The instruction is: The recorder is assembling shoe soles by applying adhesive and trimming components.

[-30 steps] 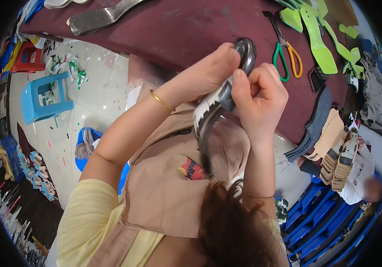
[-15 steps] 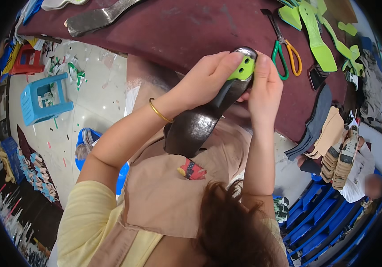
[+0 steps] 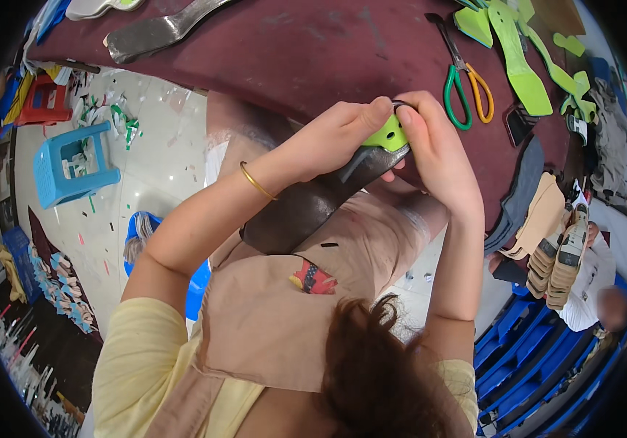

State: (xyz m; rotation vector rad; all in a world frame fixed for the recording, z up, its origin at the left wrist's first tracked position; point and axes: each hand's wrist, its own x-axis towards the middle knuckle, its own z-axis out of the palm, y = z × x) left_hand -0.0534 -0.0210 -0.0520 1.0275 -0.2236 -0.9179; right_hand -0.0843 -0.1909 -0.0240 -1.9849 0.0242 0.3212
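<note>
Both hands (image 3: 386, 139) (closed) lowered the sole (image 3: 306, 208)

One scissors (image 3: 465, 84); two plastic stools: blue (image 3: 72, 166), red (image 3: 43, 102); two dark soles (image 3: 306, 208) (image 3: 156, 29).

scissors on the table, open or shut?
Shut. The scissors lie flat on the maroon table, blades together in one line, green and orange handle loops side by side. Neither hand touches them.
</note>
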